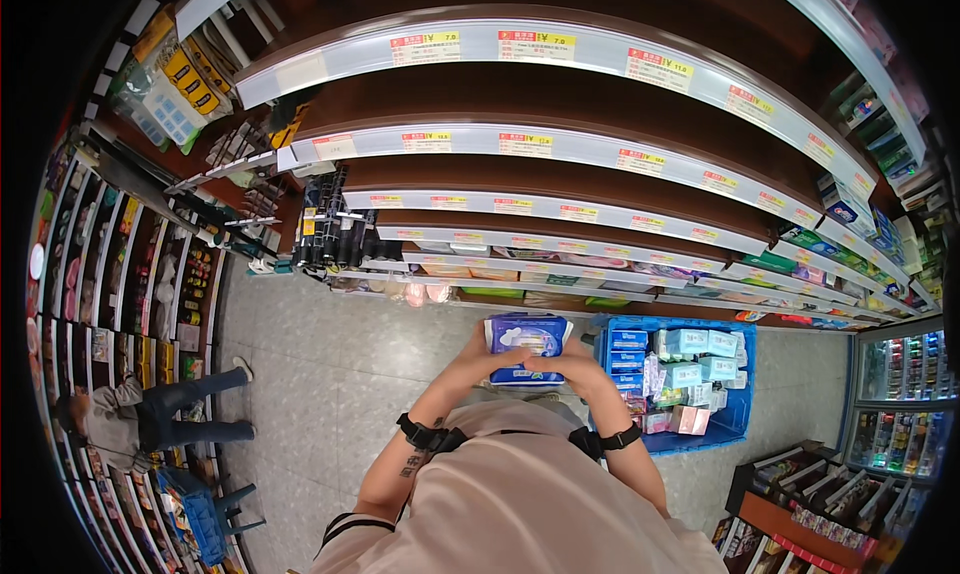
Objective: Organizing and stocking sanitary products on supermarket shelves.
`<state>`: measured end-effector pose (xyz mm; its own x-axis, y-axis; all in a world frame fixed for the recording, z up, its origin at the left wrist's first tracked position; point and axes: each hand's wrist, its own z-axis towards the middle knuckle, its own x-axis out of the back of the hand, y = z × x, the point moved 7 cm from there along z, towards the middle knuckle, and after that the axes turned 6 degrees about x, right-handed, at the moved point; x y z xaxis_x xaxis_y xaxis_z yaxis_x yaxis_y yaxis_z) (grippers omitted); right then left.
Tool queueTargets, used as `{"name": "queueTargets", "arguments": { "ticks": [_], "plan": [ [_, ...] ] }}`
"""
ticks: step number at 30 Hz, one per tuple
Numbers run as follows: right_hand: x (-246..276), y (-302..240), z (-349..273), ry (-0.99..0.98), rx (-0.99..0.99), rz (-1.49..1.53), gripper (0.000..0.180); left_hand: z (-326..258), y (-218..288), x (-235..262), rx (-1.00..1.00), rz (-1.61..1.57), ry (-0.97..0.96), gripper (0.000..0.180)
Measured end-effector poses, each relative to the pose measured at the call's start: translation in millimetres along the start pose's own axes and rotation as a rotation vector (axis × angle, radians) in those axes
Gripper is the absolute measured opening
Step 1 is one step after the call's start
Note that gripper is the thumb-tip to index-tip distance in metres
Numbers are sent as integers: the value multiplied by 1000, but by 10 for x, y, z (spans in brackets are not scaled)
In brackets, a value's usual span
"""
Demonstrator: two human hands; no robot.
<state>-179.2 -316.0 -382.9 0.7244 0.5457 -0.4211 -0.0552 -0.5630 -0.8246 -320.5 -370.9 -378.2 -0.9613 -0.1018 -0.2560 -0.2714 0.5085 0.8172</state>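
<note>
Location: clamped directly between the left hand (478,364) and the right hand (578,366), a blue-and-violet soft plastic package (530,334). Both hands closed on it from opposite sides, with thumbs laid across the face and nearly meeting at mid-width, and with the remaining fingers mostly out of sight underneath.

Handling: expect low weight and a soft, compressible body inside a smooth film wrapper. Treat as slightly slippery but not fragile; liable to dent or crease under hard squeezing. Grip by the two opposite sides with flat palms, thumbs on top for control. Avoid lifting by the loose film at the corners, to prevent tearing.

Appearance: glossy and block-shaped. Violet-blue face with a white cloud-like shape on the upper portion, paler printing at the middle, whitish folds at the sides near both hands. Brighter blue with a small white patch just below the thumbs. Possibly two packs held together rather than one; partly covered by the thumbs.

Surroundings: to the right of the right hand, a blue plastic crate (722,432) with similar blue packs (627,361) on the side nearest the hand and pale-blue boxes (686,376) farther out. Forward of both hands, a brown shelving unit (480,96). Well to the left, another person (115,414).
</note>
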Motion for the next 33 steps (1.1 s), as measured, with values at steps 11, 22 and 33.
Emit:
{"name": "queueTargets", "arguments": {
  "ticks": [11,22,33],
  "plan": [
    [24,16,-32,-2,29,9,75,7,-35,-15,30,23,17,91],
    [94,116,-47,-2,65,37,75,25,-41,-78,35,43,-21,91],
    [206,73,-231,71,84,74,75,140,-97,-216,60,103,-68,93]
  ]
}}
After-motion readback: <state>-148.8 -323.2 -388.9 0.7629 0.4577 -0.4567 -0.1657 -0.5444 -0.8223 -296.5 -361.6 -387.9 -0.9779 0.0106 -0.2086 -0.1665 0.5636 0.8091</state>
